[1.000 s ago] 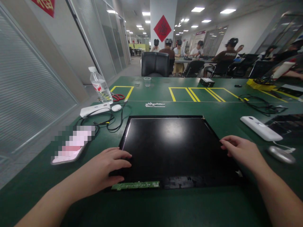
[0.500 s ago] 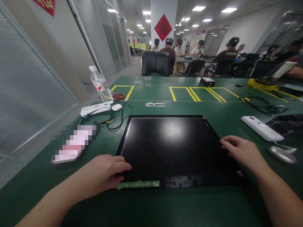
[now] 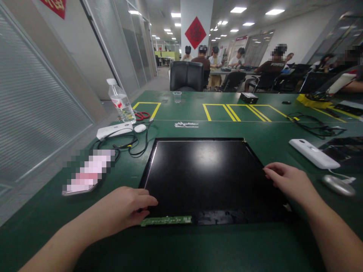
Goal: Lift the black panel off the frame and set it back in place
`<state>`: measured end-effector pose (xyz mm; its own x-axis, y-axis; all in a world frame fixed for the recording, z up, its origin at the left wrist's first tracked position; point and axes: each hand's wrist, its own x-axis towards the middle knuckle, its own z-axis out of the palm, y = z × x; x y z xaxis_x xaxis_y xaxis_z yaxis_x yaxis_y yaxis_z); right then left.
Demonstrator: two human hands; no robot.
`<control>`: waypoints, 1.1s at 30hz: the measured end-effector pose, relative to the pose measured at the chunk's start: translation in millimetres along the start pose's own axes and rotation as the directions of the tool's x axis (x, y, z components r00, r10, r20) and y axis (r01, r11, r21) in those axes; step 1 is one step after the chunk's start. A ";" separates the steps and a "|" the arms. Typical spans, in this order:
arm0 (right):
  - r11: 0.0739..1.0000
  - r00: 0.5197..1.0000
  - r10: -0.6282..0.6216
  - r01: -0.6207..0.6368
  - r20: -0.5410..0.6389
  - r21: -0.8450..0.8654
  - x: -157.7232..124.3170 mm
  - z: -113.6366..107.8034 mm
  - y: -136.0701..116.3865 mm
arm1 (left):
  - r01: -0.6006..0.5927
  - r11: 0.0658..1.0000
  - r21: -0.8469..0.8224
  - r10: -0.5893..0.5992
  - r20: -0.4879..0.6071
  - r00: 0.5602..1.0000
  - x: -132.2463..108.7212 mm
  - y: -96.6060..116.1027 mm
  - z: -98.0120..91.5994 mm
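Note:
A black flat screen panel (image 3: 210,173) lies on the green table, its glossy face up. Along its near left edge runs a narrow green circuit board (image 3: 170,220). My left hand (image 3: 129,206) is at the panel's left edge, fingers curled around its near left part, with the thumb close to the board. On the opposite side, my right hand (image 3: 292,181) has its thumb and fingers pinched at the right edge. The gripped parts of the panel are largely hidden under the fingers.
Left of the panel are a phone (image 3: 90,173), cables, a white device (image 3: 115,130) and a water bottle (image 3: 121,102). Right of it are a white power bank (image 3: 314,154) and a silver mouse (image 3: 338,185). A plastic cup (image 3: 177,97) stands farther back; people sit beyond.

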<state>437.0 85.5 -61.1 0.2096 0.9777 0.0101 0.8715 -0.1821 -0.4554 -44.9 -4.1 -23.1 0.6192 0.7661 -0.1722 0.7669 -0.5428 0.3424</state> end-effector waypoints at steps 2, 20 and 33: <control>1.000 1.000 0.008 -0.008 0.007 0.006 0.2 0.4 0.1 | -0.003 1.000 0.001 0.003 -0.005 1.000 0.1 -0.1 0.3; 1.000 1.000 0.015 -0.015 -0.001 0.010 -0.3 0.4 -0.9 | -0.029 1.000 0.005 0.029 0.002 1.000 1.2 1.2 0.2; 1.000 1.000 0.026 -0.026 0.013 -0.001 0.0 0.2 -2.1 | -0.032 0.999 0.016 0.032 -0.024 0.999 0.9 1.0 2.3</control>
<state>435.1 85.9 -60.4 0.2262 0.9740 -0.0132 0.8662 -0.2073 -0.4546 -43.2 -4.8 -25.0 0.6393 0.7563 -0.1388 0.7494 -0.5723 0.3331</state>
